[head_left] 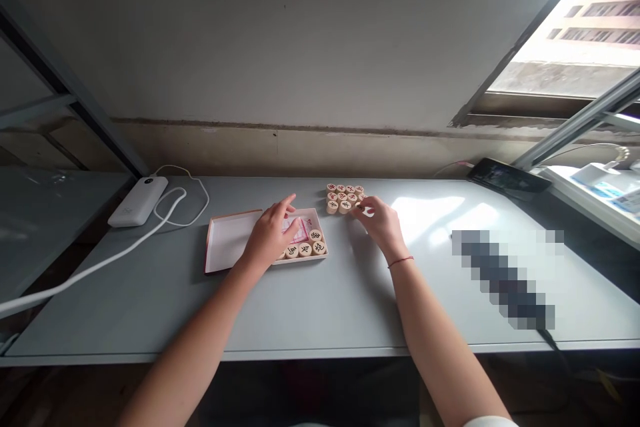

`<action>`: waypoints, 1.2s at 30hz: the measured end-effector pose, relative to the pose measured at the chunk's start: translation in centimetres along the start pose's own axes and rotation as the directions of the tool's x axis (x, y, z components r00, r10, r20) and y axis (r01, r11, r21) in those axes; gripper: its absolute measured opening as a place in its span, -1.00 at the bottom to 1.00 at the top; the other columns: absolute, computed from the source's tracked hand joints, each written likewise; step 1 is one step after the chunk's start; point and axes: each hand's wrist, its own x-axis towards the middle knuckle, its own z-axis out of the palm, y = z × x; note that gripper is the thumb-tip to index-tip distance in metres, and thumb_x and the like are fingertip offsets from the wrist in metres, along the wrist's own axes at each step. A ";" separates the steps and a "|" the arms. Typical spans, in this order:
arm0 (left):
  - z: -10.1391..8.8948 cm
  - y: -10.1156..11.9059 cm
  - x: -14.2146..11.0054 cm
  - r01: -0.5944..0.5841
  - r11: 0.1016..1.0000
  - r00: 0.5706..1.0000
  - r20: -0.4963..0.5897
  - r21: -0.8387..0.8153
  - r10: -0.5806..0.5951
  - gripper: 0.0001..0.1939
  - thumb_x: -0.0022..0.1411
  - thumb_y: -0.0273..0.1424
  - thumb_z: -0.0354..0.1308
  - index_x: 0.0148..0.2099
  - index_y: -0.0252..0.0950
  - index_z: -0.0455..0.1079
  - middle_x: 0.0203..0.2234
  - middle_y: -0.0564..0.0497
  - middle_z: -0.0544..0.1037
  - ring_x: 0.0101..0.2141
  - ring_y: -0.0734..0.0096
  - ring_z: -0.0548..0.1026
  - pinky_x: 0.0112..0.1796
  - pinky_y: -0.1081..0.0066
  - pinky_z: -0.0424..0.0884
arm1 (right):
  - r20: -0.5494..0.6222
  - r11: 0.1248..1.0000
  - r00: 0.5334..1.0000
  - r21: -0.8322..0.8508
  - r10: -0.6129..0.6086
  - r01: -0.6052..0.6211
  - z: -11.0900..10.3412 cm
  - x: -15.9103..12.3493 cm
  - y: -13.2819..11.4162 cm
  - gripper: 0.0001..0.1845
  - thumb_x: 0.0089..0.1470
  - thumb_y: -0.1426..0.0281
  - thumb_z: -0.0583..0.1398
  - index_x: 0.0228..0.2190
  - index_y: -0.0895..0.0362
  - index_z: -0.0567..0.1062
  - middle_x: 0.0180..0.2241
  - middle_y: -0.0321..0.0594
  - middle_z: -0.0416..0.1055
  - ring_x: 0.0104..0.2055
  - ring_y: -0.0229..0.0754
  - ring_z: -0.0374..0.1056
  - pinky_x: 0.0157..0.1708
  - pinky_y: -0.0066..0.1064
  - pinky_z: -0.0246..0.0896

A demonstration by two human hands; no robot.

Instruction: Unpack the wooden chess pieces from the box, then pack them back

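And the right hand (383,221) is in at the near right corner of the block of xiangqi pieces (345,207), thumb and fingers drawn in close around a corner piece (361,207). Whether they clamp it or only touch it, I cannot tell: the hand covers too much. The wooden discs stand in tight rows on the tabletop (325,307), seemingly stacked, characters facing up.

Over on the left, the left hand (270,233) hangs over the open box (326,255), fingers spread wide, no piece visible in them; contact with the box is unclear. More discs (305,250) line its near edge and right corner, beside a pink printed sheet (300,232), and the lid (233,240) lies to the left.

This corner looks like delicate work! Best here, I'd judge, is a light pinch on opposite sides of the rim, the disc kept level, the wrist quiet. Any push sideways could shove its neighbours out of line or topple a stack. Straight up or straight down is the safe path, with the fingertips parting gently, and that left palm well off the loose discs.
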 end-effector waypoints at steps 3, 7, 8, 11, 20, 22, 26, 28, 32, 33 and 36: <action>0.0 0.0 0.0 0.010 1.000 1.000 0.018 -0.002 -0.010 -0.60 0.28 -0.41 0.03 0.17 -0.20 0.23 -0.16 -0.02 0.52 -0.17 0.32 0.49 -0.12 0.31 0.42 | 0.062 0.998 0.998 -0.067 -0.012 0.016 0.3 0.0 0.7 -0.75 -0.12 0.22 0.20 -0.35 0.06 0.40 -0.26 -0.20 0.47 -0.38 -0.18 0.31 -0.37 -0.36 0.15; 0.1 0.1 -0.1 0.011 1.000 0.999 0.050 0.012 -0.012 -0.65 0.28 -0.41 0.01 0.12 -0.21 0.28 -0.17 -0.01 0.52 -0.20 0.33 0.50 -0.15 0.33 0.42 | 0.062 0.994 0.997 -0.096 -0.037 0.043 0.7 0.0 0.8 -0.78 -0.09 0.27 0.16 -0.32 0.05 0.39 -0.30 -0.22 0.45 -0.43 -0.20 0.27 -0.42 -0.39 0.09; 0.1 0.1 -0.1 0.012 1.000 0.999 0.053 0.016 -0.013 -0.65 0.28 -0.40 0.01 0.11 -0.20 0.29 -0.17 -0.01 0.52 -0.20 0.33 0.50 -0.15 0.33 0.42 | 0.055 0.995 0.998 -0.095 -0.036 0.041 0.8 0.0 0.8 -0.79 -0.08 0.28 0.16 -0.32 0.04 0.38 -0.31 -0.22 0.46 -0.44 -0.21 0.27 -0.42 -0.39 0.09; 0.1 0.0 -0.1 0.017 1.000 0.998 0.055 0.023 -0.018 -0.67 0.28 -0.40 0.00 0.09 -0.19 0.31 -0.19 0.00 0.52 -0.20 0.32 0.50 -0.17 0.35 0.42 | 0.035 0.996 0.999 -0.082 -0.032 0.034 1.2 0.1 0.8 -0.78 -0.07 0.30 0.16 -0.29 0.04 0.36 -0.28 -0.21 0.48 -0.45 -0.19 0.28 -0.40 -0.38 0.09; 0.6 1.0 0.3 -0.009 0.993 0.987 0.158 0.116 -0.010 -0.74 0.33 -0.34 -0.04 -0.09 -0.19 0.45 -0.23 -0.01 0.56 -0.20 0.30 0.51 -0.14 0.34 0.40 | 0.095 0.994 0.989 0.037 -0.110 0.107 0.2 -0.9 -1.8 -0.74 0.02 0.19 0.14 -0.28 0.07 0.41 -0.35 -0.18 0.42 -0.38 -0.16 0.30 -0.36 -0.37 0.17; 0.9 1.6 0.7 -0.017 0.972 0.959 0.278 0.233 -0.050 -0.70 0.35 -0.32 -0.08 -0.21 -0.21 0.49 -0.24 -0.04 0.56 -0.17 0.22 0.50 -0.12 0.27 0.38 | 0.299 0.981 0.942 0.161 -0.154 0.109 0.4 -1.6 -3.0 -0.70 0.09 0.13 0.09 -0.27 0.06 0.44 -0.43 -0.24 0.42 -0.46 -0.20 0.28 -0.43 -0.39 0.15; 1.1 2.8 1.4 -0.077 0.926 0.878 0.466 0.368 -0.113 -0.66 0.33 -0.38 -0.11 -0.35 -0.23 0.48 -0.30 -0.08 0.54 -0.17 0.11 0.49 -0.18 0.21 0.35 | 0.507 0.957 0.824 0.258 -0.253 0.136 1.3 -2.8 -4.4 -0.67 0.14 0.12 0.04 -0.27 0.07 0.46 -0.46 -0.27 0.44 -0.47 -0.22 0.30 -0.45 -0.42 0.14; 1.1 3.3 1.5 -0.089 0.930 0.856 0.504 0.356 -0.111 -0.67 0.31 -0.40 -0.10 -0.40 -0.24 0.44 -0.34 -0.07 0.53 -0.21 0.12 0.49 -0.24 0.25 0.35 | 0.512 0.960 0.823 0.244 -0.246 0.135 1.7 -3.1 -4.6 -0.70 0.15 0.17 0.04 -0.24 0.07 0.45 -0.47 -0.29 0.45 -0.47 -0.23 0.30 -0.46 -0.43 0.13; 1.3 3.6 1.5 0.038 0.964 0.860 0.483 0.261 -0.165 -0.67 0.31 -0.28 -0.10 -0.44 -0.24 0.36 -0.42 -0.01 0.53 -0.32 0.21 0.50 -0.24 0.27 0.33 | 0.509 0.966 0.831 0.229 -0.223 0.119 2.0 -3.1 -4.4 -0.74 0.11 0.27 0.08 -0.19 0.08 0.43 -0.49 -0.31 0.45 -0.48 -0.24 0.30 -0.46 -0.44 0.13; 1.5 3.6 1.4 0.084 0.969 0.862 0.471 0.234 -0.188 -0.69 0.29 -0.25 -0.07 -0.43 -0.23 0.36 -0.44 0.02 0.53 -0.35 0.24 0.50 -0.21 0.25 0.33 | 0.511 0.966 0.830 0.232 -0.222 0.115 2.0 -3.0 -4.3 -0.74 0.10 0.28 0.08 -0.19 0.09 0.43 -0.48 -0.31 0.45 -0.47 -0.24 0.30 -0.46 -0.44 0.13; 2.0 3.4 1.3 0.205 0.966 0.887 0.389 0.155 -0.250 -0.80 0.23 -0.24 0.04 -0.37 -0.20 0.39 -0.42 0.08 0.56 -0.34 0.27 0.51 -0.14 0.24 0.31 | 0.482 0.958 0.847 0.267 -0.223 0.100 1.6 -2.7 -4.2 -0.75 0.06 0.33 0.10 -0.21 0.10 0.47 -0.40 -0.27 0.46 -0.44 -0.26 0.30 -0.42 -0.42 0.17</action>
